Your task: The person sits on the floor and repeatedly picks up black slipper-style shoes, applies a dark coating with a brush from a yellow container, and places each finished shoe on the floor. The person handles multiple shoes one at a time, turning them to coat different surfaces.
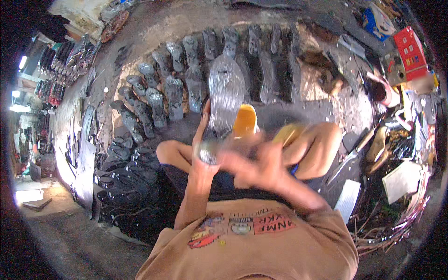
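A large grey shoe sole [226, 86], shiny and streaked on its upper face, is held up in front of me with its wide end pointing away. My left hand [202, 135] is closed around its near left edge, and most of its fingers are hidden beneath the sole. Over the sole's near end lies my right hand [252, 161], smeared by motion. Whether it touches the sole or holds anything, I cannot tell. Just right of the sole, a yellow rounded piece [245, 120] shows beyond my right hand; its kind is unclear.
Several dark soles [175, 95] lie in curved rows on the floor ahead. A pile of black pieces [135, 186] is at my left. To my right are a long knife-like blade [347, 161], a pale flat sheet [401, 182] and a red box [410, 51].
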The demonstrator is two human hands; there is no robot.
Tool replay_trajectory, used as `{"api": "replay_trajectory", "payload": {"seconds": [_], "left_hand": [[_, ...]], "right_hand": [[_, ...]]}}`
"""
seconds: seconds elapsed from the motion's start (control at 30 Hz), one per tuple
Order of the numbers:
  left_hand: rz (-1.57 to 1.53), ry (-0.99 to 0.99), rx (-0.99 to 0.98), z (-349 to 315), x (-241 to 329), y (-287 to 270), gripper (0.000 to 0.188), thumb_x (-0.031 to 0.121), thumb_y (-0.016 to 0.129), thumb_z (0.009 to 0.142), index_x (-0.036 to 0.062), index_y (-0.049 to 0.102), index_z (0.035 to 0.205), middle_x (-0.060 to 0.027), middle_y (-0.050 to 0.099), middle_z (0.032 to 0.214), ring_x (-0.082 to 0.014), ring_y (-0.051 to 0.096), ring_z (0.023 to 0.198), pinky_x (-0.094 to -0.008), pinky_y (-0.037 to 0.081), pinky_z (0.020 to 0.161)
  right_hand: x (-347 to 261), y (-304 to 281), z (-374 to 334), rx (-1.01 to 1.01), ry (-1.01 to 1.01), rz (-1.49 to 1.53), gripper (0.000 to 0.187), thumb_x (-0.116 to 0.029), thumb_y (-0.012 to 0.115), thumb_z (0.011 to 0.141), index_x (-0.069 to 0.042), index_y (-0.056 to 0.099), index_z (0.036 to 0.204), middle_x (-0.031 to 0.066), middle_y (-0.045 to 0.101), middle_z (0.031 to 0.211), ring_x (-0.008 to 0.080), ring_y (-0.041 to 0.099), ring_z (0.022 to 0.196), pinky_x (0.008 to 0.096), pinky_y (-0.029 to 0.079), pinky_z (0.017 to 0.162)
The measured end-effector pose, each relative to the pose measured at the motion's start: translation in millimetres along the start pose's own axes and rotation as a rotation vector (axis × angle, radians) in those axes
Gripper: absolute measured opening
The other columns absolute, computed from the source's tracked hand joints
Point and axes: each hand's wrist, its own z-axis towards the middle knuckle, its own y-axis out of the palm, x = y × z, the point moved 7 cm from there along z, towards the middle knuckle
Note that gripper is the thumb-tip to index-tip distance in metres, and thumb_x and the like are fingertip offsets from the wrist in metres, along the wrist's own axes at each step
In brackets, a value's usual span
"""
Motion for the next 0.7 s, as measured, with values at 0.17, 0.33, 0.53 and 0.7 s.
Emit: {"api": "replay_trajectory", "payload": {"seconds": [0.17,0.33,0.53,0.7], "left_hand": [[0.317,0.288,-0.318,17,7,-11,0.059,0.036,0.049,0.112,0.0149,0.033,0.166,-0.0109,0.059,0.148,-0.023,0.064,0.126,-0.0406,0.057,0.104],[0.133,0.282,-0.286,11,11,6,0.055,0.034,0.044,0.115,0.0132,0.035,0.165,-0.0087,0.062,0.145,-0.021,0.067,0.119,-0.0373,0.058,0.099],[0.159,0.316,-0.282,0,9,-1,0.058,0.019,0.046,0.112,0.0082,0.031,0.167,-0.0141,0.059,0.148,-0.0257,0.064,0.128,-0.0418,0.06,0.103],[0.647,0.598,-0.315,3,7,-6,0.069,0.001,0.061,0.103,0.0029,0.034,0.165,-0.0166,0.061,0.146,-0.0199,0.067,0.119,-0.0334,0.056,0.103]], "right_hand": [[2,10,3,0.146,0.219,0.075,0.028,-0.027,0.091,0.084,-0.005,0.079,0.097,0.0161,0.079,0.089,0.0218,0.078,0.08,0.0413,0.061,0.076],[10,-1,-11,0.259,0.269,0.18,0.022,-0.018,0.09,0.086,-0.002,0.079,0.096,0.01,0.08,0.094,0.0174,0.075,0.083,0.0341,0.058,0.073],[19,-11,-7,0.299,0.103,0.079,0.023,-0.012,0.092,0.083,0.0,0.079,0.097,0.0105,0.078,0.094,0.0178,0.073,0.082,0.0326,0.057,0.07],[41,-26,-1,0.262,0.278,0.122,0.018,-0.017,0.079,0.095,-0.002,0.079,0.104,0.0061,0.075,0.094,0.0226,0.071,0.085,0.0342,0.056,0.07]]}}
